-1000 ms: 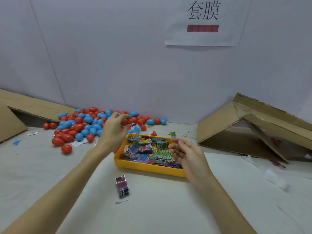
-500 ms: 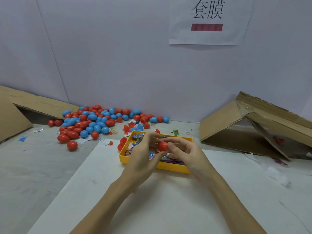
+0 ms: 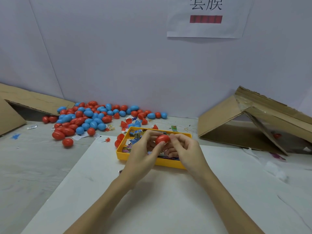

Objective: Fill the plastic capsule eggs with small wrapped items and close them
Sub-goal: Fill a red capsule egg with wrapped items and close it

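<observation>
Both hands meet above the yellow tray (image 3: 152, 163), holding one red egg (image 3: 162, 139) between them. The egg lies roughly level, long axis running left to right, its narrower end toward the right. The left hand (image 3: 143, 153) pinches the egg's left part, thumb on its near side and fingers curled behind it. The right hand (image 3: 184, 150) grips the right end with curled fingertips. No seam gap shows, so whether the egg is fully closed cannot be told.

The tray sits on a white sheet (image 3: 152, 200), its far half holding small wrapped packets (image 3: 135, 133) in blue, purple and green (the near half is hidden by the hands). Two red pieces (image 3: 119, 140) lie touching the tray's left wall.

Far left, a loose pile of eggs (image 3: 87, 116), red and blue mixed, spreads across the table to the wall. Cardboard flaps (image 3: 236, 119) lean at far right and far left. A paper sign (image 3: 206, 19) hangs on the wall.
</observation>
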Demonstrator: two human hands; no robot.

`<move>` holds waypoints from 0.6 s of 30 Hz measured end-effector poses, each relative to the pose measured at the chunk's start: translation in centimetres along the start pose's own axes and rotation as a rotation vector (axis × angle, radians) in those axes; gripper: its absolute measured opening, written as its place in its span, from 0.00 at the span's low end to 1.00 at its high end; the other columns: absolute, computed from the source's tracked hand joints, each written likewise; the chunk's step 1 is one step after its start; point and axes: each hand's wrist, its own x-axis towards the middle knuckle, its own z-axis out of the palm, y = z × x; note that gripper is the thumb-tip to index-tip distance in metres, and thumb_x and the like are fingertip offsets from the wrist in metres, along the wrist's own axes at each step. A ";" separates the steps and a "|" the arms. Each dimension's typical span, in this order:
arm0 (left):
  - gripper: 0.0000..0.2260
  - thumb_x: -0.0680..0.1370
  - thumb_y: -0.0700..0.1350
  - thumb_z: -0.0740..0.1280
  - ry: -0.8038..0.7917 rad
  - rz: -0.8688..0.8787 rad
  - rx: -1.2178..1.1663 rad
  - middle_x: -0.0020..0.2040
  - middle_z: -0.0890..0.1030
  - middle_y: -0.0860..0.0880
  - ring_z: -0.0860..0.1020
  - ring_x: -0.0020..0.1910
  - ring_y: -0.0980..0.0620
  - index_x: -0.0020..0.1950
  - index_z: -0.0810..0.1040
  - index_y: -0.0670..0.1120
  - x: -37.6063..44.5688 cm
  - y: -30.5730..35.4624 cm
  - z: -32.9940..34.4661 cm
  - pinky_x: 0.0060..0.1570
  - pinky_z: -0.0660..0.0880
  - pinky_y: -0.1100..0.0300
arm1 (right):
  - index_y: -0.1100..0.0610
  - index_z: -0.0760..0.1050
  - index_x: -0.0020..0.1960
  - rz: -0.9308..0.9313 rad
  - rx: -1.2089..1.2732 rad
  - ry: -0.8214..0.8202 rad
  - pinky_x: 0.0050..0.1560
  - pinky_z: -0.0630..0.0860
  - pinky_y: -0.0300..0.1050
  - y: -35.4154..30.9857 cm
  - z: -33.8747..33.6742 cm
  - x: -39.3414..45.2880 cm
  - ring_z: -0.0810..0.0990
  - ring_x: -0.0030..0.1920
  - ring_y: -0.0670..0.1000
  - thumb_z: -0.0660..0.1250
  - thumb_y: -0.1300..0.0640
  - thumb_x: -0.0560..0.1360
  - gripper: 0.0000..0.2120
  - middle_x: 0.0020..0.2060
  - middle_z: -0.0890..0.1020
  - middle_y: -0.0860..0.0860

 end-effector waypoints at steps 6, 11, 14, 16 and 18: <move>0.12 0.84 0.44 0.64 0.112 -0.056 0.029 0.55 0.83 0.51 0.83 0.51 0.56 0.66 0.78 0.48 0.6 -0.4 -1.2 0.51 0.81 0.61 | 0.53 0.83 0.56 -0.224 -0.761 0.199 0.55 0.80 0.47 0.8 -1.2 -0.1 0.81 0.53 0.48 0.68 0.59 0.81 0.07 0.52 0.83 0.48; 0.13 0.85 0.47 0.58 0.149 -0.084 0.018 0.49 0.83 0.52 0.82 0.44 0.55 0.66 0.78 0.51 0.7 -0.2 -1.5 0.44 0.82 0.59 | 0.52 0.84 0.61 0.005 -0.930 0.164 0.61 0.73 0.47 0.9 -0.3 0.4 0.74 0.61 0.53 0.67 0.43 0.81 0.16 0.56 0.81 0.51; 0.13 0.85 0.47 0.59 0.144 -0.068 0.030 0.50 0.82 0.52 0.82 0.43 0.55 0.65 0.79 0.49 0.7 0.0 -1.4 0.44 0.81 0.60 | 0.50 0.82 0.62 0.066 -1.056 0.193 0.59 0.72 0.46 0.8 0.5 0.8 0.72 0.63 0.53 0.67 0.38 0.79 0.20 0.58 0.80 0.51; 0.12 0.84 0.47 0.60 0.133 -0.057 0.035 0.51 0.82 0.52 0.82 0.43 0.56 0.65 0.79 0.49 0.6 0.1 -1.3 0.43 0.81 0.63 | 0.47 0.84 0.58 0.108 -1.031 0.221 0.54 0.76 0.46 0.6 0.8 0.9 0.73 0.61 0.51 0.71 0.41 0.78 0.14 0.56 0.82 0.48; 0.12 0.84 0.46 0.61 0.125 -0.054 0.038 0.50 0.82 0.52 0.82 0.42 0.56 0.65 0.79 0.48 0.6 0.1 -1.3 0.44 0.80 0.63 | 0.46 0.85 0.54 0.145 -0.982 0.216 0.51 0.79 0.45 0.5 0.9 0.9 0.75 0.60 0.50 0.74 0.45 0.76 0.08 0.53 0.84 0.47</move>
